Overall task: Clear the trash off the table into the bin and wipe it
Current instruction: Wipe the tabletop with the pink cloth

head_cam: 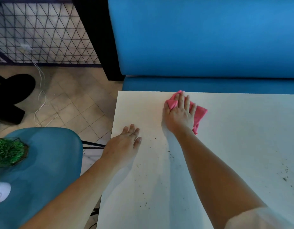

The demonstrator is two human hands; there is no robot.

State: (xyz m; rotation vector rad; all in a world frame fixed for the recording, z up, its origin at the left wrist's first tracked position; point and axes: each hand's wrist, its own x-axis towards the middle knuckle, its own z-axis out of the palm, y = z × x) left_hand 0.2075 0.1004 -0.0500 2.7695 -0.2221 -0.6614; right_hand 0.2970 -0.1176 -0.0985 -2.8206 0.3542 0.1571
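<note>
On my feed, the right hand [179,113] lies flat on a pink cloth [200,115], fingers spread and straight, pressing it to the white desk [242,129] just inside the far edge. The cloth is bunched under the palm, with a corner showing past the fingertips and a fold trailing out on the right by the wrist. I have the left hand [124,142] resting palm-down on the desk near its left edge, fingers straight and relaxed, holding nothing, well apart from the cloth. Dark crumbs [285,178] speckle the desk on the near side of both hands, thickest toward the right edge and in a thinner scatter between the forearms. A blue padded bench [200,38] runs along the far side of the desk. To the left, a teal chair [48,162] carries a green plant [7,152] in a dark faceted pot. Beyond it, a white cable [43,103] loops across the tiled floor [76,103] below a black wire-mesh panel [43,33].
</note>
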